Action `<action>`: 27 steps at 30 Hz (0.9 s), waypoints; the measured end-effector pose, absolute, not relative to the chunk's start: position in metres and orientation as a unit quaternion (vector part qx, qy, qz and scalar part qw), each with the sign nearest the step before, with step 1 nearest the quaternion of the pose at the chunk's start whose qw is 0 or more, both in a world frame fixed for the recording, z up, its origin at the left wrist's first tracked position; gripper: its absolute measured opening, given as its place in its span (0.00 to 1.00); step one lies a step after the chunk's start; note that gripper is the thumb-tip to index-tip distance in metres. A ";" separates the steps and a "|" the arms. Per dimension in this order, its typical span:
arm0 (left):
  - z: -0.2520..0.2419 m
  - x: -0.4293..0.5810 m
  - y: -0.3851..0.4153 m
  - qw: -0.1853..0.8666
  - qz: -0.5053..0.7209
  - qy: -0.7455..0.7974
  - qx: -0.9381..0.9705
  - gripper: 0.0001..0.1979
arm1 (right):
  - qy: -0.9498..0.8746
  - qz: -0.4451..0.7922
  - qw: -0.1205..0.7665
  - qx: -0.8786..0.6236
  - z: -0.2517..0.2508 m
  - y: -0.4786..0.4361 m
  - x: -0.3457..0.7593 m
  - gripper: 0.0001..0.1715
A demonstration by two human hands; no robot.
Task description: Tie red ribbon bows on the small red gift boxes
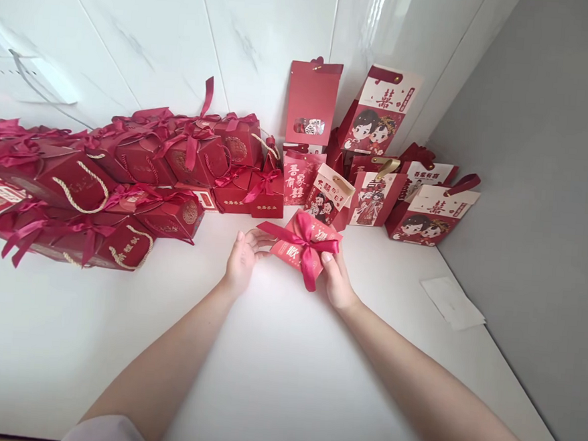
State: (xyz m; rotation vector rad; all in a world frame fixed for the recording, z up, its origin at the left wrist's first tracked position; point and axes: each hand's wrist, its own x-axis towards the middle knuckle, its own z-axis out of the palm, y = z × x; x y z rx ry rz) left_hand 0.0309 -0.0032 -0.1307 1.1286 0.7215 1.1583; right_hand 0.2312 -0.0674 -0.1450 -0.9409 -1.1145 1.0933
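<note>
A: Entry, nearest first. Both forearms reach out over the white surface (273, 380). What does each grip do?

B: The right hand (337, 277) has a closed grip on the right end of the small red box (286, 247), thumb on top. The left hand (244, 257) is open, fingers spread, fingertips touching the box's left end and a ribbon tail.

A: Where is the box?

B: Between the two hands, low over the surface, tilted, with its bow (308, 243) facing up (contact underneath cannot be told). My reading is that one hand clamps while the other only steadies, so the bow stays uncrushed.

A: Surroundings?

B: A paper slip (452, 300) lies to the right, well apart. To the left is a heap of red boxes (99, 187) with rope handles and ribbons, tumbled on their sides. Just beyond the hands, printed gift bags (425, 213) stand upright in the corner, and a tall red bag (312, 101) leans on the tiled wall (161, 30).

A: Obstructions?

B: The bags crowd the far side, and the grey wall (544, 164) closes the right.
</note>
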 end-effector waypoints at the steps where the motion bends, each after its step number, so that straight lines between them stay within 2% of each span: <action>1: -0.130 0.032 -0.003 0.644 0.509 0.311 0.479 0.35 | -0.483 0.460 0.623 -0.407 -0.146 -0.068 0.232 0.51; 4: -0.126 0.035 -0.006 0.660 0.508 0.305 0.463 0.31 | -0.491 0.435 0.636 -0.407 -0.148 -0.070 0.232 0.52; 7: -0.122 0.035 -0.008 0.633 0.525 0.332 0.463 0.17 | -0.496 0.430 0.636 -0.407 -0.149 -0.070 0.231 0.51; 9: -0.117 0.033 -0.009 0.618 0.533 0.346 0.463 0.12 | -0.489 0.428 0.638 -0.414 -0.149 -0.070 0.231 0.51; 18: -0.099 0.020 -0.015 0.533 0.477 0.408 0.568 0.15 | -0.448 0.437 0.645 -0.438 -0.150 -0.066 0.233 0.53; 27: -0.103 0.019 -0.018 0.587 0.341 0.383 0.627 0.16 | -0.439 0.434 0.659 -0.430 -0.148 -0.067 0.233 0.48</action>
